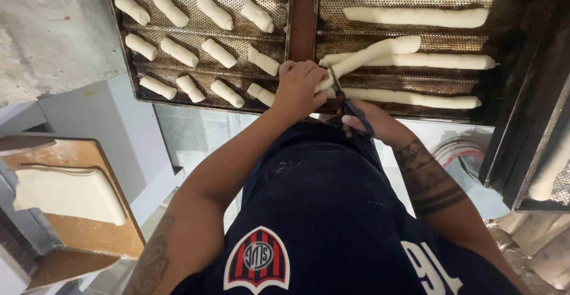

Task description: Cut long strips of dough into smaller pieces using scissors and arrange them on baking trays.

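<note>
My right hand (363,119) was closed through the handles of the scissors (347,102), blades up against the dough roll (371,54). My left hand (298,86) clutched that roll's near end, lifted across the right tray (404,81). I judged even cuts needed a steady pinch just beside the blades. Farther left, the short pieces (219,53) lay in rows.

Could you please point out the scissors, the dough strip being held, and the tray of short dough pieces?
Scissors (341,96), head view, on the blades.
Dough strip (380,50), head view, on its raised middle.
Tray of short dough pieces (196,34), head view, on bare perforated metal.
</note>
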